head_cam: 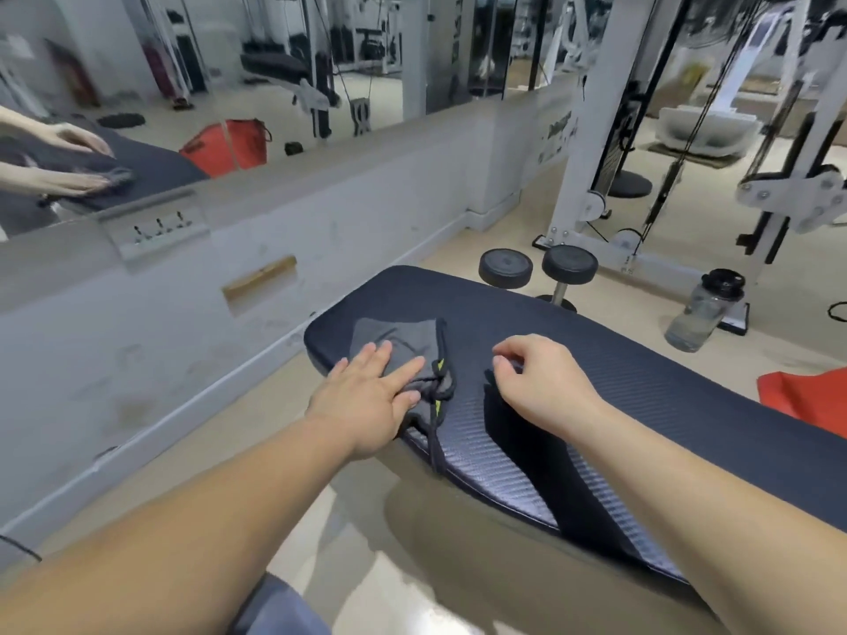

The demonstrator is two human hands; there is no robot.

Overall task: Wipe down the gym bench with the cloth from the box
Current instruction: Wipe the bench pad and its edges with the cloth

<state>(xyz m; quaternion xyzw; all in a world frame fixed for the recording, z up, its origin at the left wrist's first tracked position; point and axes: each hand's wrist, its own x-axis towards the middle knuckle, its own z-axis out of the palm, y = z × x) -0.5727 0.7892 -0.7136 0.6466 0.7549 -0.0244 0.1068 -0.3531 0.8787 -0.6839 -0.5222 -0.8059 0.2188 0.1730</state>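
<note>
Cloth lies at far end of bench, near left edge. Left hand flat on it, grip wide, pressing. Right hand w/ fingers loosely curled, empty. Cloth prob soft, light, bunches easily; hold flat at mid.

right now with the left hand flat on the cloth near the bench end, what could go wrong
1. The cloth lies close to the end of the bench; a long stroke that way could push it off onto the floor.
2. Its dark cord trails loose over the near edge and may snag or drag.
3. The left hand only presses flat, not gripping, so the cloth might bunch or slip.
</note>
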